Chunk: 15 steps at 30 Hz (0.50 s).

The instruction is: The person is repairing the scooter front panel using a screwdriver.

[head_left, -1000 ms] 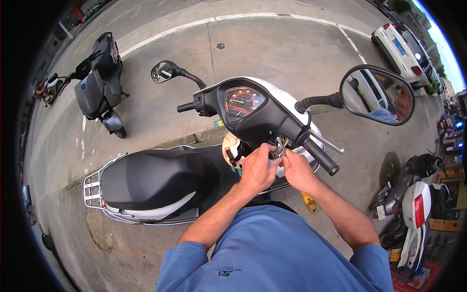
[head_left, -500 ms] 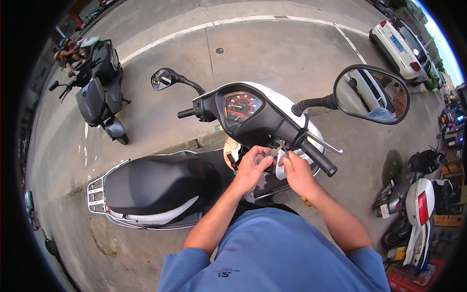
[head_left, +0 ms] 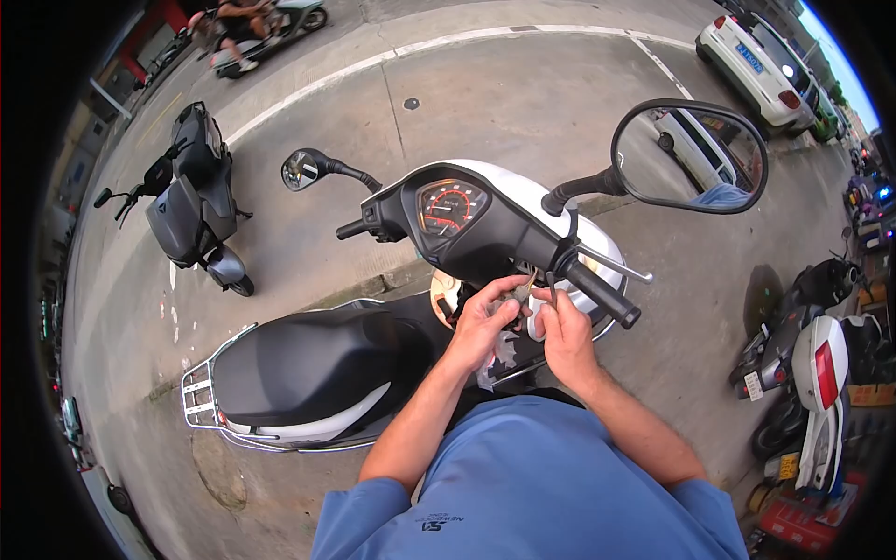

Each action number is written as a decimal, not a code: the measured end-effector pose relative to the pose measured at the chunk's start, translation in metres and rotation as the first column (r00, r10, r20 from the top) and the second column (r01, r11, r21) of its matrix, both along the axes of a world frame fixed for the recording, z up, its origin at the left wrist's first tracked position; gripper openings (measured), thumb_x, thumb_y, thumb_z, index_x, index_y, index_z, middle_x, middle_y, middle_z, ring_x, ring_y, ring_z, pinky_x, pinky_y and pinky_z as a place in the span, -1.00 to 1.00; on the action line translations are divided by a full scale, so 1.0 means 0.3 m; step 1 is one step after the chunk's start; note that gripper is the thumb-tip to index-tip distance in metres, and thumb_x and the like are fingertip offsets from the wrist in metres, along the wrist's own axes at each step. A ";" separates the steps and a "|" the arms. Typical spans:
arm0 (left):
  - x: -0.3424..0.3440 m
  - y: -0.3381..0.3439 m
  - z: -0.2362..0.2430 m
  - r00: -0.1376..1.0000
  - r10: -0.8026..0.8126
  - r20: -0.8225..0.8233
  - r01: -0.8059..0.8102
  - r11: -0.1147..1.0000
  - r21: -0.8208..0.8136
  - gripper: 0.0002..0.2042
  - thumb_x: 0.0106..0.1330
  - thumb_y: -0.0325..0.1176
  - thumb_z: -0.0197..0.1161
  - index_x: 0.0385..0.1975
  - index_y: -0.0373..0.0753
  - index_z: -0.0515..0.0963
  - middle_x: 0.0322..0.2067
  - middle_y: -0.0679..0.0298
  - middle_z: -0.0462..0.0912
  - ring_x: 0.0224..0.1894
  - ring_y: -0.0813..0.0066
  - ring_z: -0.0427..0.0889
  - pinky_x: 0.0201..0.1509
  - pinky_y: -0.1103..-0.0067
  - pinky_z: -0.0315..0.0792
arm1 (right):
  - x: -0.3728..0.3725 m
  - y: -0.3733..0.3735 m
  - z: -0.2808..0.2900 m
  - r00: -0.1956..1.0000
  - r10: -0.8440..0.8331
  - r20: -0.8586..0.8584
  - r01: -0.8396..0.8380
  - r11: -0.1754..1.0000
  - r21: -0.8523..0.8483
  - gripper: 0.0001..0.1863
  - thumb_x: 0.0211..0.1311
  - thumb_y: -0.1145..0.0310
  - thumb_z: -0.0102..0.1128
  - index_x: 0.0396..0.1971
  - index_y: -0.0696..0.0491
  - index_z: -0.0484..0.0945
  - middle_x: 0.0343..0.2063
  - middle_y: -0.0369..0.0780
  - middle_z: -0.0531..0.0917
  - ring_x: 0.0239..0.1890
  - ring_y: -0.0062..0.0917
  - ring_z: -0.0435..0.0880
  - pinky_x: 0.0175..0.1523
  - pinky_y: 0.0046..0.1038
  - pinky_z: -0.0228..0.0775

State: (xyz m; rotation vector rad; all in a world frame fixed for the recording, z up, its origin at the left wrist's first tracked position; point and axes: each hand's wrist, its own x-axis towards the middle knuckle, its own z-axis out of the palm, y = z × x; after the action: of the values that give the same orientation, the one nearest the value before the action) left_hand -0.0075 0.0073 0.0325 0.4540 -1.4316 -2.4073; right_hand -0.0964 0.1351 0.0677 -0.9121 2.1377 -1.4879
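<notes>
Below the handlebar of a white and black motor scooter [head_left: 308, 364], my two hands work close together. My left hand [head_left: 483, 325] is closed, thumb against fingers, around a small greyish piece [head_left: 515, 297] that its fingers partly cover. Crumpled clear plastic [head_left: 504, 353] hangs beneath that hand. My right hand [head_left: 567, 334] pinches a thin dark stick-like piece [head_left: 552, 289] that points up toward the bar. Thin light wires [head_left: 533, 277] show just above the fingertips. Beside the left hand, a cream rounded object [head_left: 442, 297] sits at the footwell, its kind unclear.
The right mirror [head_left: 691, 154], brake lever [head_left: 611, 263] and black grip [head_left: 605, 294] jut out above my right hand. A grey scooter [head_left: 191, 201] stands at the left, another scooter [head_left: 821, 373] at the right. A white car [head_left: 751, 70] is parked far right. A rider passes on a scooter [head_left: 266, 37].
The passing rider has moved along the road to the right. My hands stay beneath the handlebar, and the dark piece in my right hand shows more plainly. The whole view has shifted slightly.
</notes>
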 end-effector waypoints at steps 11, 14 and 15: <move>0.031 0.016 -0.043 0.991 0.131 0.004 -0.128 0.964 0.234 -0.69 0.43 -0.26 0.18 0.04 -0.31 0.48 -0.34 0.22 0.64 -0.42 0.54 0.50 -0.26 0.63 0.42 | 0.016 -0.039 -0.084 0.950 -0.072 0.305 0.093 0.994 -0.056 -0.85 0.40 0.42 0.04 -0.20 0.16 0.55 -0.56 -0.40 0.47 -0.48 -0.75 0.40 -0.37 -0.62 0.25; 0.028 0.017 -0.049 0.993 0.122 -0.005 -0.117 0.962 0.245 -0.71 0.42 -0.24 0.19 -0.02 -0.30 0.48 -0.34 0.21 0.64 -0.42 0.53 0.50 -0.27 0.63 0.42 | 0.001 -0.054 -0.107 0.926 -0.061 0.373 0.102 0.991 -0.089 -0.89 0.38 0.43 0.12 -0.29 0.16 0.54 -0.52 -0.37 0.55 -0.46 -0.75 0.47 -0.34 -0.64 0.31; 0.027 0.018 -0.047 0.994 0.111 -0.003 -0.107 0.960 0.258 -0.72 0.42 -0.23 0.19 -0.04 -0.30 0.48 -0.34 0.20 0.64 -0.42 0.53 0.51 -0.27 0.63 0.42 | -0.002 -0.054 -0.112 0.903 -0.039 0.428 0.116 0.981 -0.155 -0.89 0.38 0.44 0.12 -0.30 0.18 0.52 -0.51 -0.32 0.58 -0.51 -0.68 0.53 -0.37 -0.61 0.38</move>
State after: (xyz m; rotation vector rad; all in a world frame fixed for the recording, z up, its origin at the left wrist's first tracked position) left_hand 0.0006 0.0128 0.0182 0.5545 -1.0595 -2.5088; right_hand -0.0971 0.1188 0.0340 -0.4967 1.7621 -1.7514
